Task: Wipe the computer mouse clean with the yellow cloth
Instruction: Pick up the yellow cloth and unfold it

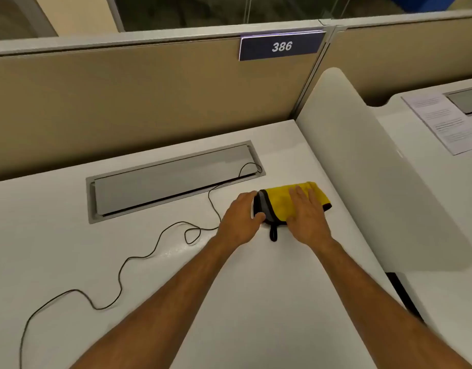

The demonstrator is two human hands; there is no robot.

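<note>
The yellow cloth (282, 202), with a grey and black edge and a black loop, lies bunched over the computer mouse (257, 206) on the white desk (229, 275). Only the mouse's dark left end shows; the rest is hidden under the cloth. My left hand (240, 215) grips that end between thumb and fingers. My right hand (306, 209) lies palm down on the cloth, its fingers draped over the bulge and pressing the cloth onto the mouse. The mouse's thin black cable (155, 243) loops away to the left across the desk.
A grey cable tray cover (171, 179) is set into the desk behind the hands, and the cable enters it at its right end. A beige partition with a "386" sign (281, 46) stands behind. A white divider (368, 166) rises at the right, with a paper sheet (442, 121) on the neighbouring desk.
</note>
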